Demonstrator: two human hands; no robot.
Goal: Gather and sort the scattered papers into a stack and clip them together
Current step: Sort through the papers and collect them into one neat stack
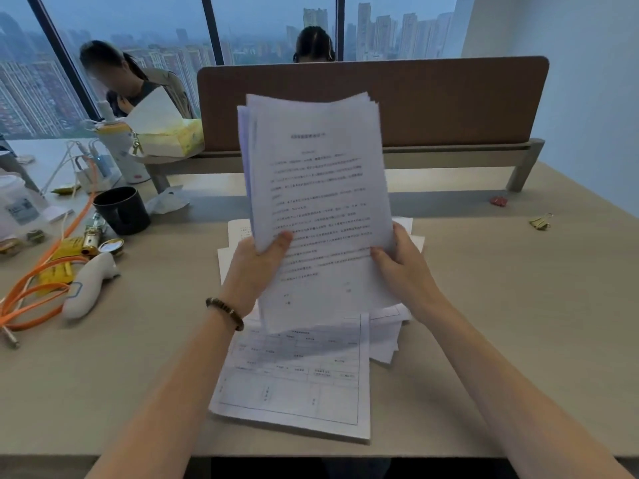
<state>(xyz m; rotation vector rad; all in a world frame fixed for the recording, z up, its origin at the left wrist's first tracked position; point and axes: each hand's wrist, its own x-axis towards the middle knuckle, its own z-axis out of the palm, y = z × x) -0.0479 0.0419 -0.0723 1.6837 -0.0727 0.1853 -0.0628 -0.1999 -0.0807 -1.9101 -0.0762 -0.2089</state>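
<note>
both hands are pinching the stack of papers upright above the desk, left hand and right hand low on its sides. top edges look fanned, so sheets could slip out. more loose sheets lie underneath, gold binder clip far right.

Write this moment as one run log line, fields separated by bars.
stage: gathering | left hand: grips stack | right hand: grips stack | loose papers: on desk | gold clip: unused
</note>
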